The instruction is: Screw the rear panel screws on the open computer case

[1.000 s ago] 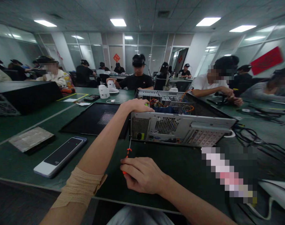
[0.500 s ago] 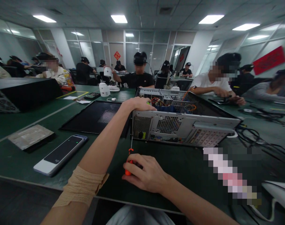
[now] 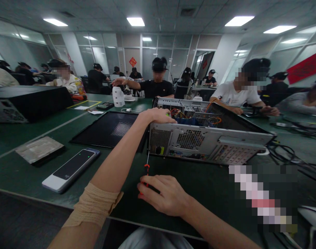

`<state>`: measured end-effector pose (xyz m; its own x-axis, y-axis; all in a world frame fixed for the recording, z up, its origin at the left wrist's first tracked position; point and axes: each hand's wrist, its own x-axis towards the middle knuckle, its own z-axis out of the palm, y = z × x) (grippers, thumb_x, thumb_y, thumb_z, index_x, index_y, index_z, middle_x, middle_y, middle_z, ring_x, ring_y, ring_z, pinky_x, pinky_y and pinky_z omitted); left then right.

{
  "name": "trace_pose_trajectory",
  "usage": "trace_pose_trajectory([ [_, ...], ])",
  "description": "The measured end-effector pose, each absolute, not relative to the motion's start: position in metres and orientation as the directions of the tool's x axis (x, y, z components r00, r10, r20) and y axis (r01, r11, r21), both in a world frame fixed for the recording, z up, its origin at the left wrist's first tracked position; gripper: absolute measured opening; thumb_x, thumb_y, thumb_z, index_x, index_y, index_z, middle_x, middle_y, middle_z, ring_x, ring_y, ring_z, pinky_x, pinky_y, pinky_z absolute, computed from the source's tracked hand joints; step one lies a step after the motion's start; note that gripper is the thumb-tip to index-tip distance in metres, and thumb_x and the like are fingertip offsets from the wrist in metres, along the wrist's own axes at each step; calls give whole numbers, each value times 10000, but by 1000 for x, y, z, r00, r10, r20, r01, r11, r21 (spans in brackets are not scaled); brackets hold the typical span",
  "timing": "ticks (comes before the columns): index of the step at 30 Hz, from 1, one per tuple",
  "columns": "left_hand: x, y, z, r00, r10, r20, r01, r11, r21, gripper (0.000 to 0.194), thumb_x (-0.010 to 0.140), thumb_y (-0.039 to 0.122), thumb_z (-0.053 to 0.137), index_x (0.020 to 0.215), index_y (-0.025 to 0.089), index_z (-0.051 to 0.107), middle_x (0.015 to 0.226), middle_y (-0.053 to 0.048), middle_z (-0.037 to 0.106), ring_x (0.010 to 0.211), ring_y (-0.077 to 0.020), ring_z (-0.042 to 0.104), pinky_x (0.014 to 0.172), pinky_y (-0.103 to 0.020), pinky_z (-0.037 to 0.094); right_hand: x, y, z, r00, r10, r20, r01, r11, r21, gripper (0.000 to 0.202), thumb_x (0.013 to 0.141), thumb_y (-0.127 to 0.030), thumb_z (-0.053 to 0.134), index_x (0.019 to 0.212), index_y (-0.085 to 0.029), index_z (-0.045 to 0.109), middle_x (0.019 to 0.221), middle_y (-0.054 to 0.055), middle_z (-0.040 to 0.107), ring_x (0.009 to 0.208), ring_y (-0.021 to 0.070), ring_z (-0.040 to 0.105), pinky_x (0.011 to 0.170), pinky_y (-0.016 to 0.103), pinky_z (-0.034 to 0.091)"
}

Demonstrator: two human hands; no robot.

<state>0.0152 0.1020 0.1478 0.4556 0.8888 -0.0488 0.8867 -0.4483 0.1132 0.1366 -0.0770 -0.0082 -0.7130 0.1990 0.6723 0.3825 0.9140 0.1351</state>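
A desktop computer case (image 3: pixel 189 138) lies on its side, uncovered on top, its metal rear panel facing me. My left hand (image 3: pixel 161 115) is on its upper left corner, fingers bent over the edge into the case; their tips are partly hidden, with a bit of green beside them. Below, my right hand (image 3: pixel 164 195) has its fingers closed around an orange and black screwdriver (image 3: pixel 146 168). The thin shaft points away from me, its tip at the lower left corner of the rear panel. Whether it sits in a screw is too small to see.
Left of the case lies a black side panel (image 3: pixel 103 133). Nearer are a hard drive (image 3: pixel 39 149) and a white and black power bank-like device (image 3: pixel 69 169). Another black case (image 3: pixel 30 103) stands far left. Black cables (image 3: pixel 290 152) lie right. Co-workers sit across the table.
My view has shifted slightly, so everything sits further right. The screwdriver handle shows a different side, and my right fingers have shifted around it. My left hand stays on the case.
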Motion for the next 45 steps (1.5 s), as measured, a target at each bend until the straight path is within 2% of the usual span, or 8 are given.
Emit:
trace_pose_trajectory([
  [4, 15, 104, 147, 451, 892, -38, 889, -445, 111, 896, 810, 770, 445, 1495, 193, 399, 1506, -134, 458, 1304, -343, 479, 1041, -434, 398, 138, -77, -6, -696, 239, 677, 410, 906, 102, 209, 1016, -347, 496, 1108, -221, 634, 1123, 51, 693, 757, 95, 674, 582, 200, 487],
  [8, 14, 106, 146, 461, 886, -40, 885, -456, 99, 902, 815, 785, 418, 1485, 181, 415, 1482, -144, 485, 1277, -337, 504, 1024, -425, 416, 137, -76, -7, -767, 262, 586, 352, 935, 43, 240, 1025, -322, 468, 1162, -171, 595, 1071, 47, 696, 748, 95, 680, 526, 196, 482],
  [11, 14, 106, 146, 463, 885, -43, 884, -459, 87, 893, 817, 785, 407, 1483, 190, 415, 1493, -130, 476, 1291, -328, 492, 1037, -417, 404, 135, -75, -9, -803, 252, 541, 309, 951, 16, 217, 1024, -300, 464, 1090, -151, 607, 1125, 55, 682, 773, 96, 681, 566, 200, 509],
  [17, 13, 106, 146, 445, 894, -45, 892, -438, 114, 900, 781, 809, 420, 1486, 248, 411, 1499, -106, 477, 1288, -350, 489, 1030, -457, 403, 134, -75, -5, -826, 259, 501, 313, 949, 25, 233, 1023, -291, 458, 1189, -180, 579, 1187, 58, 664, 779, 105, 655, 597, 223, 502],
  [22, 13, 105, 145, 458, 889, -31, 882, -449, 142, 923, 764, 794, 453, 1480, 213, 427, 1498, -144, 469, 1297, -368, 476, 1035, -471, 393, 132, -75, -3, -845, 273, 459, 296, 955, -24, 206, 1003, -244, 451, 1136, -153, 578, 1198, 71, 668, 880, 146, 635, 740, 281, 514],
  [30, 13, 105, 144, 459, 888, -30, 881, -451, 142, 878, 763, 773, 459, 1476, 261, 427, 1517, -100, 457, 1296, -351, 481, 1031, -466, 396, 138, -74, -8, -826, 335, 453, 376, 926, 1, 235, 967, -446, 545, 1030, -231, 617, 1150, 74, 618, 835, 158, 614, 686, 285, 480],
  [37, 14, 100, 147, 450, 892, -36, 887, -442, 134, 894, 785, 776, 444, 1481, 216, 421, 1519, -125, 447, 1302, -366, 476, 1039, -457, 388, 138, -73, -9, -808, 358, 468, 373, 926, -63, 319, 970, -438, 549, 1141, -169, 570, 1078, 71, 644, 848, 164, 632, 707, 280, 513],
  [45, 13, 103, 146, 465, 885, -35, 880, -457, 131, 920, 775, 782, 442, 1488, 201, 410, 1505, -140, 460, 1300, -353, 478, 1035, -444, 396, 136, -76, -2, -841, 354, 408, 340, 934, -111, 294, 1007, -365, 494, 1206, -158, 556, 1206, 78, 636, 954, 163, 665, 738, 274, 540],
])
